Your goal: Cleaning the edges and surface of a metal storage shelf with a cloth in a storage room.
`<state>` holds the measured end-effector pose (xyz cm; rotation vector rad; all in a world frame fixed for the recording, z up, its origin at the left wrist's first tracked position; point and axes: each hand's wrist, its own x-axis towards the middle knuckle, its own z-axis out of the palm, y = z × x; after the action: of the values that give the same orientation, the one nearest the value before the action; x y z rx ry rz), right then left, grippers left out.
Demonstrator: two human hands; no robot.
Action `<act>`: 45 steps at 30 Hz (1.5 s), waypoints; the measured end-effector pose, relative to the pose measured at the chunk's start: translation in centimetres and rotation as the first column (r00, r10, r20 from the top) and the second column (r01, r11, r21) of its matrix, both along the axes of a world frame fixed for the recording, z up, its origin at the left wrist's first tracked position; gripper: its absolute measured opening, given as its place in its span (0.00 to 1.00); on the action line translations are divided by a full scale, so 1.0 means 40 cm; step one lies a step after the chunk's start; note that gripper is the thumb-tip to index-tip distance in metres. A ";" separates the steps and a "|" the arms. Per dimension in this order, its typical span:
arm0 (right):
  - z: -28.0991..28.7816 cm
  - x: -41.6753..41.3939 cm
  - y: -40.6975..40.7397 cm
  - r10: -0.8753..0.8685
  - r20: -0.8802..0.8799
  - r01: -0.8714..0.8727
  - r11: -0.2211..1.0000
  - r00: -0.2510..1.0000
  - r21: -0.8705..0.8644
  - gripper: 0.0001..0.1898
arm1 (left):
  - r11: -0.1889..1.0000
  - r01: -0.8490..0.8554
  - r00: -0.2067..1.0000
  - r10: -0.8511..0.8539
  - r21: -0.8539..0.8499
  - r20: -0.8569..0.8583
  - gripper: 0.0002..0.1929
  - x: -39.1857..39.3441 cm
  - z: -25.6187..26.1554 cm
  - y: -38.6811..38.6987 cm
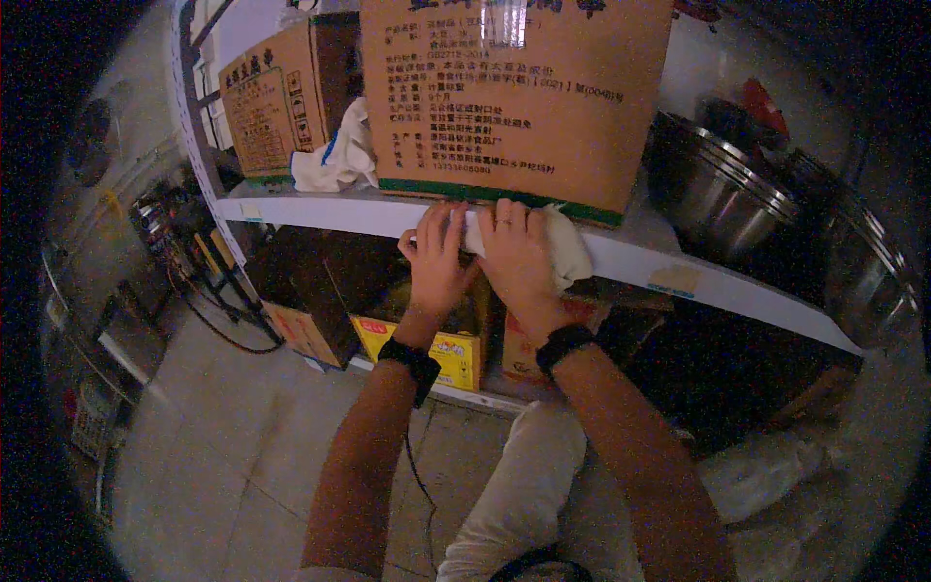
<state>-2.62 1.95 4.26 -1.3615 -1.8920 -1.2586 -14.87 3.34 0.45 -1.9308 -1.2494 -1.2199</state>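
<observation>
In the head view my right hand (518, 254) presses a white cloth (571, 251) against the front edge of a white metal shelf (327, 211), its fingers bent over the top. Close beside it, my left hand (436, 254) has its fingertips on the same edge, by the cloth's left end; whether it grips the cloth is hidden. A large cardboard box (509, 124) with printed writing and a green bottom band stands on the shelf just behind my fingers. Both wrists wear black bands.
A second cardboard box (269, 109) and a crumpled white cloth glove (338, 156) occupy the shelf's left part. Steel pots (727, 182) stand at right. Below are a yellow box (454, 356) and a brown carton (309, 335). A dark cable (418, 473) crosses the tiled floor.
</observation>
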 end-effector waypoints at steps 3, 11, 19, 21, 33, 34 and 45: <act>0.006 -0.028 0.005 -0.100 0.010 0.100 0.994 0.995 -0.037 0.24 | 0.999 -0.019 1.000 0.019 0.037 -0.002 0.42 -0.005 0.000 0.002; 0.005 -0.024 0.000 -0.172 0.063 0.173 0.985 0.983 -0.010 0.11 | 0.994 -0.104 0.984 0.099 -0.027 -0.145 0.40 -0.027 0.006 0.007; -0.012 0.074 -0.026 -0.143 0.055 0.140 0.989 0.988 0.053 0.13 | 0.992 -0.110 0.974 0.094 -0.065 -0.208 0.37 -0.049 0.017 -0.007; -0.005 0.147 -0.047 -0.160 0.030 0.162 0.983 0.987 -0.081 0.14 | 0.998 -0.038 0.993 0.031 -0.057 -0.116 0.37 -0.028 0.017 -0.002; 0.007 0.124 -0.068 -0.099 0.023 0.102 0.975 0.995 -0.196 0.15 | 0.998 -0.053 0.997 0.054 0.037 -0.047 0.37 -0.028 0.001 0.020; 0.017 0.111 -0.070 -0.100 0.026 0.103 0.975 0.995 -0.195 0.15 | 0.998 -0.052 0.998 0.054 0.037 -0.044 0.37 -0.027 -0.003 0.023; 0.015 -0.070 0.014 0.032 0.047 -0.036 0.995 0.998 0.089 0.12 | 0.993 -0.063 0.986 0.046 0.104 0.160 0.23 0.021 -0.047 0.075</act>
<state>-5.41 2.50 4.85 -1.2600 -1.8570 -1.3517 -14.04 6.35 -1.45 -1.7400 -1.2773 -1.4050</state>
